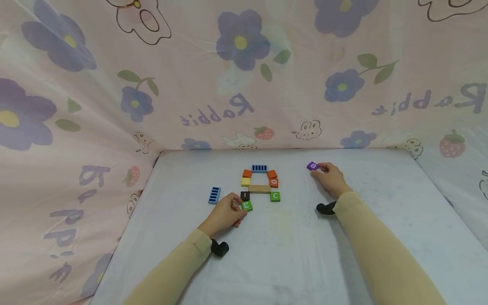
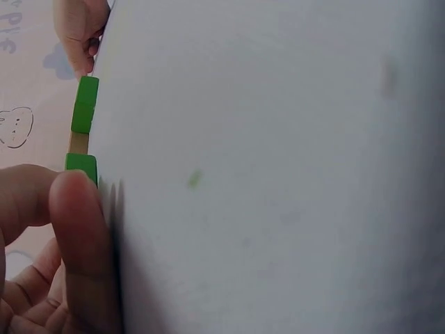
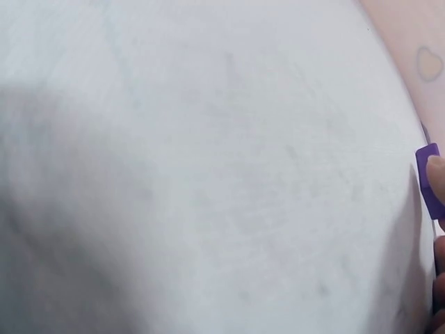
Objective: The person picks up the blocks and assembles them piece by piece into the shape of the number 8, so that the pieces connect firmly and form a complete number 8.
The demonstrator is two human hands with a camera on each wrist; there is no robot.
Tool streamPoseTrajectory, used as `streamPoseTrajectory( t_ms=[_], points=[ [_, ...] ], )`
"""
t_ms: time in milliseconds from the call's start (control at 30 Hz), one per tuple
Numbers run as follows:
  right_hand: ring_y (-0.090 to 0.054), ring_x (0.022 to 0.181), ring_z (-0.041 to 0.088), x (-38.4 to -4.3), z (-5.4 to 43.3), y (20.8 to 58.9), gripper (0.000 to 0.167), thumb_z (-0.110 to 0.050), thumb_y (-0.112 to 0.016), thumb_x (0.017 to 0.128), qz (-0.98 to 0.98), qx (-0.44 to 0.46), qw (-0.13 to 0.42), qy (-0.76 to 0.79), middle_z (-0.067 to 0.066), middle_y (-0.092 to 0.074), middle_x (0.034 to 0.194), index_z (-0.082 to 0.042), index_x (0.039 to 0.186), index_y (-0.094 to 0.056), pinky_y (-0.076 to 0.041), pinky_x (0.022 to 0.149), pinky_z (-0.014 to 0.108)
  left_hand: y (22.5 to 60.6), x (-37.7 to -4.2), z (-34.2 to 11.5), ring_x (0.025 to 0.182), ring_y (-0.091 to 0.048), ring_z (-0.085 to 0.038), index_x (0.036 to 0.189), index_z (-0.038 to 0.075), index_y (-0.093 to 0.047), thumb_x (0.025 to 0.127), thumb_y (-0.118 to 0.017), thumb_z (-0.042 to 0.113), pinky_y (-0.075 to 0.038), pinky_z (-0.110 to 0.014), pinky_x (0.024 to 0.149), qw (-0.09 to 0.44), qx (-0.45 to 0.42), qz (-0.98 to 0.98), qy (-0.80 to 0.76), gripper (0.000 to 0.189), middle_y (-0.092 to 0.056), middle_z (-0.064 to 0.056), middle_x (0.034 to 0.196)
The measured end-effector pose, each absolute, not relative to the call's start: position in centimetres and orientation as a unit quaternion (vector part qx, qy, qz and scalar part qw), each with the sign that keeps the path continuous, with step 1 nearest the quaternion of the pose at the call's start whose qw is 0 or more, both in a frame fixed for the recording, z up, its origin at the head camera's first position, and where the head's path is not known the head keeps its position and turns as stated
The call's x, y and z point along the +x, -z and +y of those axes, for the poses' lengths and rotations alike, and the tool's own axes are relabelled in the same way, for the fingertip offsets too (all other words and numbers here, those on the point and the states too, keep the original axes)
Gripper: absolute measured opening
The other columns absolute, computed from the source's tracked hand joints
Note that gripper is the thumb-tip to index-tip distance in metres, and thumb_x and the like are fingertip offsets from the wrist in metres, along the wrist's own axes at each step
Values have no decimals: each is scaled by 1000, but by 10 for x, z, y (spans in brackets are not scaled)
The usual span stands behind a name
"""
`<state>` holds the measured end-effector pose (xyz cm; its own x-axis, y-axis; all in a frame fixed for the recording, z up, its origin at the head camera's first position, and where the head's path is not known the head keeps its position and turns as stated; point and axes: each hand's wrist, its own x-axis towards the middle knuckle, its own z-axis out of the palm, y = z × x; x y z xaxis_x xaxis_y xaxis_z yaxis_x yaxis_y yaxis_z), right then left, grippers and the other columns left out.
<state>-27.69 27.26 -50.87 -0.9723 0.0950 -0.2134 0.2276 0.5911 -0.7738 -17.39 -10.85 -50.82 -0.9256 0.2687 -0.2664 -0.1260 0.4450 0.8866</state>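
Note:
In the head view my left hand (image 1: 224, 214) pinches a green block marked 3 (image 1: 247, 206) between thumb and fingers, just below a black block (image 1: 245, 195). The left wrist view shows the thumb against this green block (image 2: 82, 165). Farther right, my right hand (image 1: 331, 180) pinches a purple block marked 8 (image 1: 312, 166) by its right side. That purple block (image 3: 429, 182) shows at the right edge of the right wrist view, under a fingertip. Whether either held block touches the table is hard to tell.
Between the hands, blocks form a ring: a blue slotted block (image 1: 259, 168), orange blocks (image 1: 272, 174), a yellow block (image 1: 245, 181) and a plain wooden bar (image 1: 259, 189). Below the bar's right end lies a green block (image 1: 275, 196). Another blue slotted block (image 1: 214, 195) lies left.

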Motion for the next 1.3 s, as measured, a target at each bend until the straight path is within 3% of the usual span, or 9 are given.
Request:
streamPoseTrajectory(
  t_ms=[567,900,1300],
  points=[
    [-29,133,42,-279,270,510,64,-41,-61,94,899,110,72,419,21,-39,143,-7,144,-41,-22,107,57,509,-174,-110,55,-61,-16,112,7,-51,88,-72,15,-53,-30,53,193,38,823,-533,33,-62,-9,80],
    [-27,129,45,-275,263,506,74,-57,-65,85,910,142,53,386,17,-44,141,-12,140,-48,-18,103,61,505,-175,-110,59,-63,-17,112,6,-53,87,-74,15,-54,-29,56,213,24,812,-543,34,-59,-9,82],
    [-29,130,46,-269,269,508,64,-50,-65,89,915,96,59,386,23,-44,139,-6,133,-51,-21,104,60,506,-176,-112,60,-64,-17,111,5,-54,86,-75,15,-55,-30,58,220,16,807,-548,34,-59,-10,83]
  ],
)
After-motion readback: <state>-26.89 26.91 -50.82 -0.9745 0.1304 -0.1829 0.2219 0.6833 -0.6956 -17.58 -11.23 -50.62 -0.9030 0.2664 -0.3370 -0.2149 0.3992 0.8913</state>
